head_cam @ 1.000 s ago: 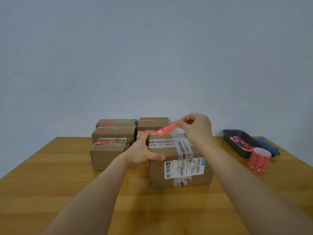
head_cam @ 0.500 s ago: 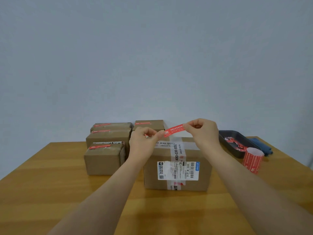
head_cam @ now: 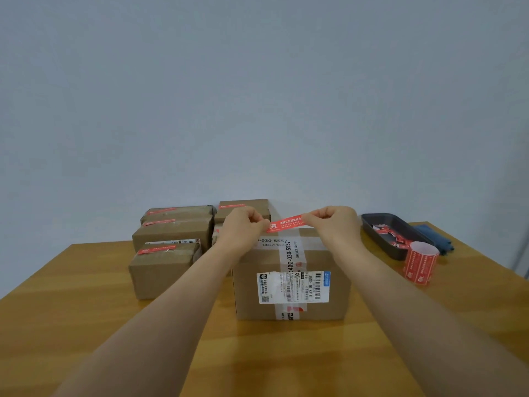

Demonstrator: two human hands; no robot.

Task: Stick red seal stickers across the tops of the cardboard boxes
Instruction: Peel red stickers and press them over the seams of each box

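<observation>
left hand (head_cam: 243, 229) now pinching sticker (head_cam: 286, 224), tray (head_cam: 372, 224) aside

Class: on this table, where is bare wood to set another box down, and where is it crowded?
Bare: the table's front-left corner, before the small boxes; the front edge, under the forearms. Crowded: back left, and right by the sticker roll and tray.

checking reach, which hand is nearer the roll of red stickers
Right. The right hand is just left of the sticker roll; the left hand is farther left.
</observation>
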